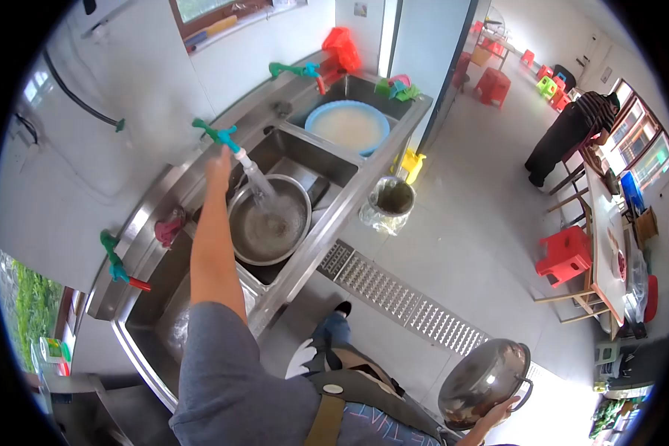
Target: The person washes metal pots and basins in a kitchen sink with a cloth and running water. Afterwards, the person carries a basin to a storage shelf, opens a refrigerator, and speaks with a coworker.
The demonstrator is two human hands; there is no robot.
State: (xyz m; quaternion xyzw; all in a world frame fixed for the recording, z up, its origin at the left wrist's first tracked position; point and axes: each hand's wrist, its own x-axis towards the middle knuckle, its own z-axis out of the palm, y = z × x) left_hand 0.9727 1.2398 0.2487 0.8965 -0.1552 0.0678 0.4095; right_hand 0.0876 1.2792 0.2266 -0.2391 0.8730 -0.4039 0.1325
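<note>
My left hand [218,167] is raised at the green tap [219,134] over the middle sink; its fingers are too small and blurred to read. Water pours from the white spout into a round metal basin [270,223] standing in that sink. A dark handle shows beside the basin. At the lower right, my right hand [498,413] grips the edge of a round, shiny metal pot [479,383] with a dark loop handle, held tilted away from the sinks.
A blue basin [347,126] of cloudy water sits in the far sink. A lined bin [391,201] and yellow bottle [412,165] stand beside the counter. A floor grate [409,297] crosses the floor. Another person [572,134] bends over a table, near a red stool [565,255].
</note>
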